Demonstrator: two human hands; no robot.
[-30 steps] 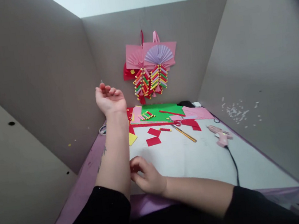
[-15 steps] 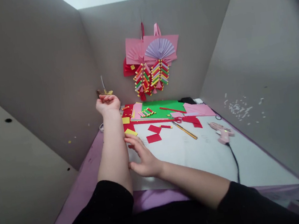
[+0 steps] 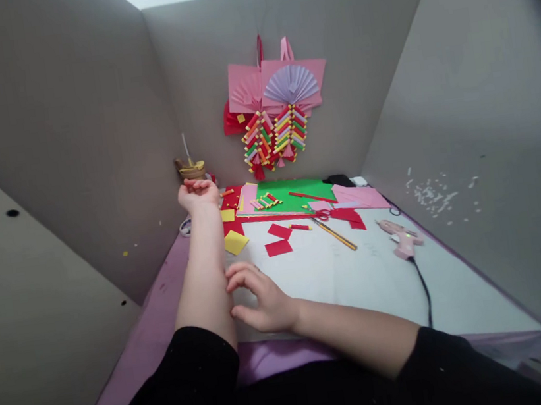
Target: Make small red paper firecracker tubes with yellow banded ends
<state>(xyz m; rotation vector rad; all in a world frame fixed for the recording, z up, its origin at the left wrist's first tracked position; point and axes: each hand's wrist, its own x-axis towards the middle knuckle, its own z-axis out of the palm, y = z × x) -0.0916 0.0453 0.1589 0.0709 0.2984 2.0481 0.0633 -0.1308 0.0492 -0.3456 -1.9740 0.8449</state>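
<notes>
My left hand [image 3: 198,193] is stretched forward, palm up, with its fingers loosely curled and nothing visible in it. It is just in front of a small basket [image 3: 192,171] in the back left corner. My right hand [image 3: 262,298] holds nothing; its bent fingers are apart, and the tips rest against the inside of my left forearm. Near the left forearm lie a yellow paper square [image 3: 236,241] and a red paper piece [image 3: 278,248]. Beyond these is a small red paper roll [image 3: 300,227] with yellow ends.
Paper firecracker decorations [image 3: 291,134] hang on the back wall. Green paper [image 3: 299,192], red scissors [image 3: 323,215] and a yellow craft knife [image 3: 337,235] lie on the table. At right is a pink glue gun [image 3: 401,238] with a black cord. Grey panels enclose three sides.
My right hand has slid back along my left forearm towards the elbow. My left hand has shifted slightly down in view, uncovering more of the basket and the yellow square.
</notes>
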